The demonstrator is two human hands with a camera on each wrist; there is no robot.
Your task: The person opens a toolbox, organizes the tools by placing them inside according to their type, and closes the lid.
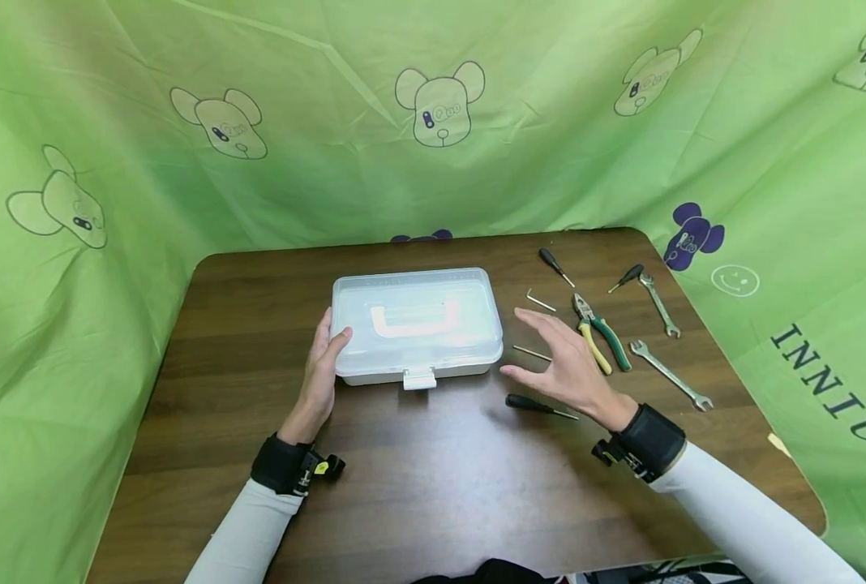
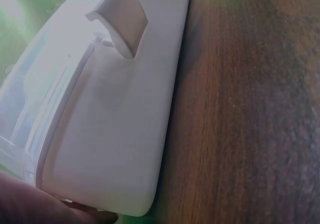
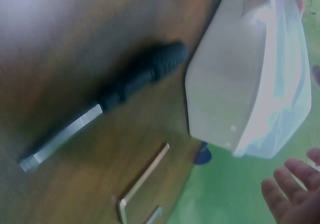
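A white plastic case [image 1: 418, 353] with a translucent lid lies lengthwise on the table. Its front latch [image 2: 122, 24] sticks out from the wall. At the case's left end my left hand [image 1: 318, 381] grips it, thumb over the lid's edge and fingers along the side. My right hand [image 1: 568, 365] is held to the right of the case, fingers spread and nothing in them. Close under it are a black-handled screwdriver [image 3: 145, 69] and an L-shaped hex key [image 3: 145, 176]. Green-and-yellow pliers [image 1: 610, 337] lie just beyond that hand.
Two more screwdrivers [image 1: 550, 259] and another hex key [image 1: 541, 301] lie toward the back right of the wooden table [image 1: 258, 324]. Two wrenches [image 1: 670, 375] rest near its right edge. A green printed cloth [image 1: 316, 186] hangs behind and at both sides.
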